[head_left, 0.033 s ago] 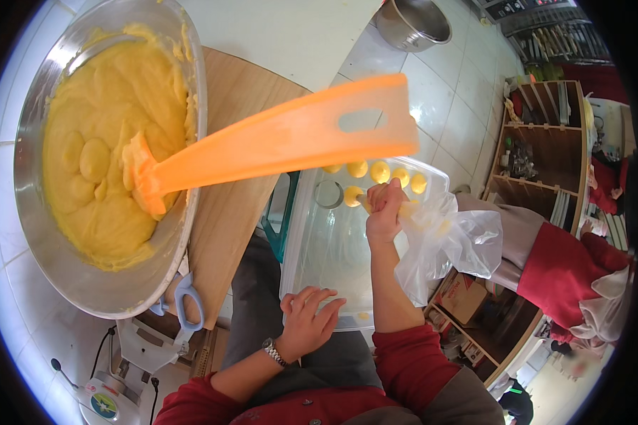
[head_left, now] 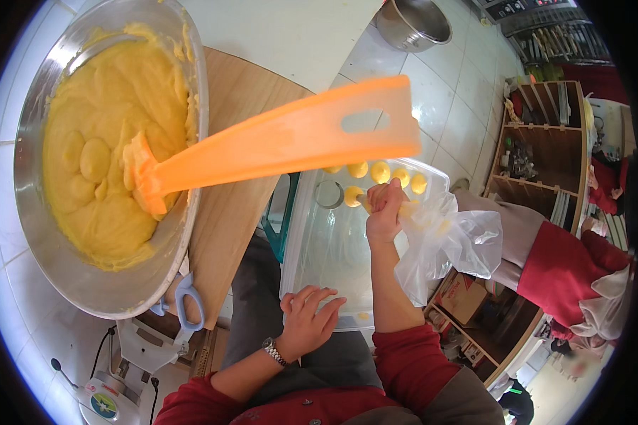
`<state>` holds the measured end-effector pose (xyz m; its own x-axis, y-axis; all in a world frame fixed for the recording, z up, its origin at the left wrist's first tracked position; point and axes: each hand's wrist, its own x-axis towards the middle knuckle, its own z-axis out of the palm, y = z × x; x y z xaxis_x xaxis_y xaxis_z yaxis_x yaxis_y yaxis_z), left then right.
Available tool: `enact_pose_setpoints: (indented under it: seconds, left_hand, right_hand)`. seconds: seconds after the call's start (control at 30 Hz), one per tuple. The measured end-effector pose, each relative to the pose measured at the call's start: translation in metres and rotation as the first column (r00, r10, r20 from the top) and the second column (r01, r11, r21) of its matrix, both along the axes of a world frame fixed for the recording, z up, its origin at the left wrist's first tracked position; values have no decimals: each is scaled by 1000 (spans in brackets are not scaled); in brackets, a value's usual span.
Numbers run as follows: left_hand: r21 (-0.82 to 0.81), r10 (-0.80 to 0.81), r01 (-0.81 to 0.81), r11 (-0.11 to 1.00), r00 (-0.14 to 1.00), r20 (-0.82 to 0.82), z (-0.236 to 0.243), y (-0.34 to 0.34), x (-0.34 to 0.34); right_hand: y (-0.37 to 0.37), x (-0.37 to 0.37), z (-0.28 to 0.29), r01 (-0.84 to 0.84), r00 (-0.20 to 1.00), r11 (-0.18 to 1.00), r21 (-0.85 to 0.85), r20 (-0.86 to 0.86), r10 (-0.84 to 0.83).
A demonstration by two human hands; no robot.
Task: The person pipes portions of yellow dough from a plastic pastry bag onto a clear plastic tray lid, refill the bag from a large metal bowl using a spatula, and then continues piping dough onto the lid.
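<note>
Both hands (head_left: 385, 214), piping bag (head_left: 468, 237) and yellow mounds (head_left: 381, 172) just as before

- Bright yellow marks the mounds (head_left: 380, 171), set against a clear tray (head_left: 333, 255).
- The bag (head_left: 468, 241) is see-through, smeared with yellow.
- The batter (head_left: 85, 219) glows golden yellow inside a silver bowl (head_left: 39, 248).
- A vivid orange spatula (head_left: 276, 152) pales to peach along its handle.
- The worktop (head_left: 220, 234) shows tan wood; the scissors (head_left: 189, 304) are grey-blue.
- Red and grey colour the sleeves (head_left: 412, 358); the watch (head_left: 272, 351) is silver.
- Darker lines grid the white floor (head_left: 443, 78).
- The co-worker's shirt (head_left: 556, 269) is red.
</note>
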<state>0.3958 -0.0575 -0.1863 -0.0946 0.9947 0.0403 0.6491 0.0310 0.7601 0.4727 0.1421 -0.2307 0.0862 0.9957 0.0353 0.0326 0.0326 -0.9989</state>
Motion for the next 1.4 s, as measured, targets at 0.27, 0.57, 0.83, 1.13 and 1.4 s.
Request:
enact_pose_setpoints:
  seconds: [0.27, 0.57, 0.83, 1.13, 1.4]
  left_hand:
    - [16, 23, -23, 1000, 1000, 10, 1, -1, -3]
    - [76, 33, -48, 996, 980, 196, 5, 19, -13]
    - [58, -112, 100, 993, 961, 253, 106, 131, -30]
    - [292, -52, 67, 954, 997, -58, 126, 122, -11]
    - [373, -205, 182, 910, 978, 24, 125, 118, 12]
  right_hand:
    - [12, 6, 9, 316, 831, 919, -236, -400, -388]
    - [0, 9, 52, 164, 698, 950, -267, -650, -302]
    - [-47, -13, 93, -390, 897, 917, -79, 194, 398]
    - [-71, -22, 96, -275, 919, 923, 269, 355, 170]
    - [-81, -13, 84, -167, 978, 956, 242, 164, 129]
